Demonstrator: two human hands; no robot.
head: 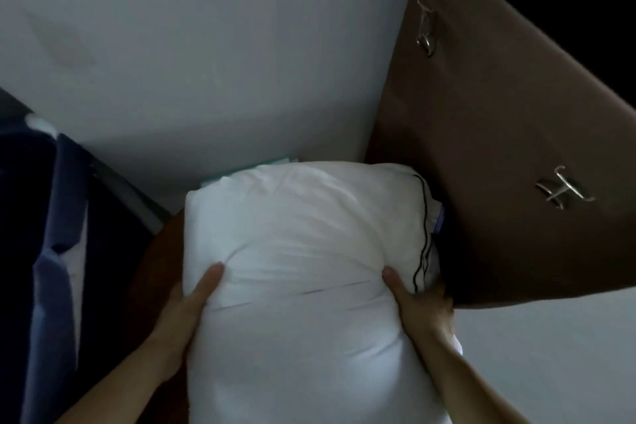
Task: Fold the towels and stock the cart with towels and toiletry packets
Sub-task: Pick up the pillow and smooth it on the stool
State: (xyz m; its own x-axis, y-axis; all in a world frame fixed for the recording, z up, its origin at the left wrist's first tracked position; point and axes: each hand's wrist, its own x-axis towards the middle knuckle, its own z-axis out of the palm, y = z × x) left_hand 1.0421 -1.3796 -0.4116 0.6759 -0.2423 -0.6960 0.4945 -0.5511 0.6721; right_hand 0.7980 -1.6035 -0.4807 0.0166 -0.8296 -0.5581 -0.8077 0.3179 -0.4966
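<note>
White pillow (303, 234) was gripped at sides by left hand (192, 299) and right hand (416, 303); hook panel (499, 113) beside it was best kept clear.

the pillow (303, 251) is plain white, with thin black lines (424, 234) down its right edge. the wall (206, 45) is pale grey-white. the panel (499, 148) is brown, its hooks (426, 29) silver. the cloth (58, 217) at left is dark navy; a teal strip (261, 165) shows behind the pillow.

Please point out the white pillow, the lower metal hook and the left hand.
white pillow (303, 234): head view, creased middle.
lower metal hook (560, 189): head view, metal middle.
left hand (187, 311): head view, back of hand.
</note>
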